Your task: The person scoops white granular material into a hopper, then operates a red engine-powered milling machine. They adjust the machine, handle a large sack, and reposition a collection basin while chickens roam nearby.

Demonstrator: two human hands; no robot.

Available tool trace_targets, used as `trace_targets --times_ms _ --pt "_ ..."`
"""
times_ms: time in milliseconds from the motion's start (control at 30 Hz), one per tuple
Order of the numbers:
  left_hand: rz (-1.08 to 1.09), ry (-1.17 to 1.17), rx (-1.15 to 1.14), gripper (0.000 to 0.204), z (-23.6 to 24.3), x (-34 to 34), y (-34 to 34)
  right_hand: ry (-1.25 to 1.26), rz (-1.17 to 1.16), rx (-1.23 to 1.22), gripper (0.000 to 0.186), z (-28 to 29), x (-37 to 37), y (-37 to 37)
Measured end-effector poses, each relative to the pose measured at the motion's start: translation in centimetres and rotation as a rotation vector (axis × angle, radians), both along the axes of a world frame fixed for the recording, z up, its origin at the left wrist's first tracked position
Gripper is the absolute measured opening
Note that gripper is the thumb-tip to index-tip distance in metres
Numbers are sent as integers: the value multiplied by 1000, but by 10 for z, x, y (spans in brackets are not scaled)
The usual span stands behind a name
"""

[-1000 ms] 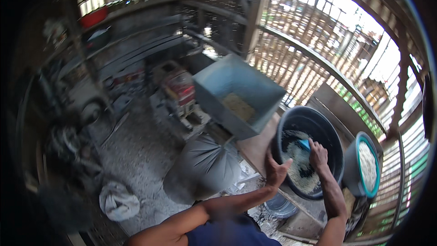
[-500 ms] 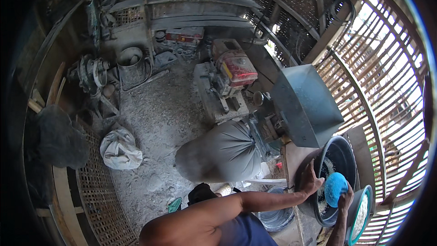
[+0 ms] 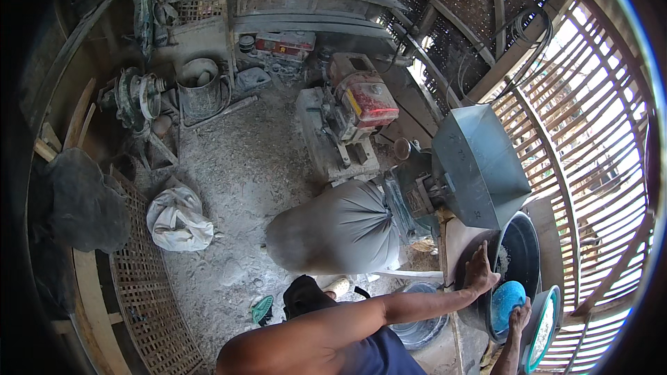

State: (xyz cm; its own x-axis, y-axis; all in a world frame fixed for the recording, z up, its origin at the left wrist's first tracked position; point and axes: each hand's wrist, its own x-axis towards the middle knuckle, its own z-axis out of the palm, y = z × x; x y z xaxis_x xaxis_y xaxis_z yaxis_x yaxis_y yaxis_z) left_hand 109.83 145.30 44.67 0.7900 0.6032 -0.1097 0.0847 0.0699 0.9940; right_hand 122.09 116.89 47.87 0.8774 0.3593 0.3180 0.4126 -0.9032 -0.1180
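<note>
At the lower right, my left hand (image 3: 479,271) grips the near-left rim of a dark plastic tub (image 3: 528,250) that has some white grainy stuff inside. My right hand (image 3: 518,317) holds a light blue bowl (image 3: 508,298) within the lower part of the tub, partly covering the contents. Beside it, to the right, stands a teal-rimmed container (image 3: 543,326) of white material, cut off by my arm and the frame's curve. A metal hopper (image 3: 479,163) on a machine stands just above the tub, with a bulging grey sack (image 3: 313,229) hanging to its left.
A dusty red engine (image 3: 361,101) sits on a base beyond the sack. A white sack (image 3: 177,215) lies on the floor (image 3: 222,146). A round basin (image 3: 420,326) is below my left arm. Slatted walls (image 3: 583,132) enclose the space, with machine parts (image 3: 139,101) along the left.
My view has swung leftward since a second ago. The blue bowl in my right hand has turned, showing its rounded underside, and moved slightly lower in the tub. My left hand stays on the rim.
</note>
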Motion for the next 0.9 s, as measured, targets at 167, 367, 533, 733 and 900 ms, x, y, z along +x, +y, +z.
trace_targets --times_ms 167,367,533,733,900 --pt "210 -53 1 85 5 8 4 -43 22 -45 42 -8 9 -4" --pt "106 -352 -223 73 5 12 17 40 -191 -342 30 -18 15 -3" --pt "-136 -473 -391 58 31 3 22 122 -292 50 36 0 -27 -19" --pt "-313 -532 -185 73 72 -15 4 213 -442 331 31 -19 -108 -18" --pt "-409 -633 -59 80 81 -34 -12 751 -606 1433 29 -65 -115 60"
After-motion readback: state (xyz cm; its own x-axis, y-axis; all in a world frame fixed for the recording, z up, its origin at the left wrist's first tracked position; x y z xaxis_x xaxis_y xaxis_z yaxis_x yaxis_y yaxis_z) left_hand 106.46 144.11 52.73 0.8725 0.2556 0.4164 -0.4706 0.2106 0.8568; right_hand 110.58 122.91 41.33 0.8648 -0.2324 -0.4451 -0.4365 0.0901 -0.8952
